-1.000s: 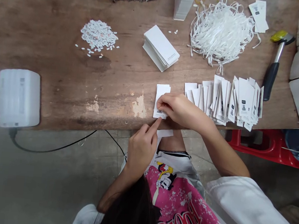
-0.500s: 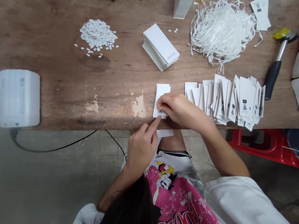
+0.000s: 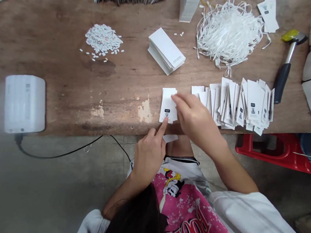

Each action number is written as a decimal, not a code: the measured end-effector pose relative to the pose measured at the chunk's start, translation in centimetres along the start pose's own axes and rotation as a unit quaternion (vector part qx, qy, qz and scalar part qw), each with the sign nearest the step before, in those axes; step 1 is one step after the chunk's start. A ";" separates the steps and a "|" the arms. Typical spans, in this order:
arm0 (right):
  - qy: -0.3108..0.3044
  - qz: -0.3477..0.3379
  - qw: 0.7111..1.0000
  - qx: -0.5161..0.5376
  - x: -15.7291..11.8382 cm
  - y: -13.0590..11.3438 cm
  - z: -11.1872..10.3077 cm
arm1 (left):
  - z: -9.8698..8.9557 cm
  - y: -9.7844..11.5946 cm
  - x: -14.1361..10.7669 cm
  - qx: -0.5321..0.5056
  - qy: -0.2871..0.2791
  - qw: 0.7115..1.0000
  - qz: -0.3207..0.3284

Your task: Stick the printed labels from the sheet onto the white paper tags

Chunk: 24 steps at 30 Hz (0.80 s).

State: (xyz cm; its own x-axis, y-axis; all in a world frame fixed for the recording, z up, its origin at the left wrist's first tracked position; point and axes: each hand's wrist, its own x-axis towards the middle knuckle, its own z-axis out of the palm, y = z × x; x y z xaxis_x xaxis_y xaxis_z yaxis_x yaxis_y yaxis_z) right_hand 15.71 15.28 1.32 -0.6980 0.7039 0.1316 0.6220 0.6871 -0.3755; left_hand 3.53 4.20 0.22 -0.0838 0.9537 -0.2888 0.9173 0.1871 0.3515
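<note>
Head view: small card stack point(image 3: 166, 100) lay near the front edge of the desk point(image 3: 119, 87), print up. Left hand point(image 3: 149, 153) had its index finger out on the stack's lower edge, other fingers curled; couldn't tell if they gripped anything. Right hand point(image 3: 198, 117) was at the stack's right side, fingers close together; couldn't see whether it pinched anything. Row of cards point(image 3: 254, 98) sat just right, white string pile point(image 3: 229, 35) behind, hammer point(image 3: 283, 75) far right.

Hands: two, left hand point(image 3: 150, 154) and right hand point(image 3: 199, 120). Hammer point(image 3: 283, 75): one. White box point(image 3: 26, 104): one. Cord heap point(image 3: 229, 34): one. Chip heap point(image 3: 103, 39): one. Cards point(image 3: 167, 99): overlapping, uncountable.
</note>
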 end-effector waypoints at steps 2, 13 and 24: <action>-0.014 -0.028 0.999 0.004 -1.2 -0.4 0.9 | 0.3 -0.3 -0.2 -0.058 0.018 0.998 -0.002; 0.076 -0.077 0.994 -0.025 -3.2 -0.4 2.6 | 1.3 -2.7 -2.5 -0.375 0.088 0.917 -0.105; 0.406 0.095 0.901 -0.119 -9.5 4.1 -4.1 | 0.9 -2.2 -2.9 -0.514 0.030 0.851 -0.106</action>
State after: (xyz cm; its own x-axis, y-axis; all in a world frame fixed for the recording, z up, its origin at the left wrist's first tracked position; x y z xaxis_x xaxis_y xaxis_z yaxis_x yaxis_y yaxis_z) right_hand 26.29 12.13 2.29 -0.1426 0.6463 0.7497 0.8289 0.4918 -0.2663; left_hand 2.15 0.82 -0.48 -0.2531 0.8778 -0.4067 0.0576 0.4333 0.8994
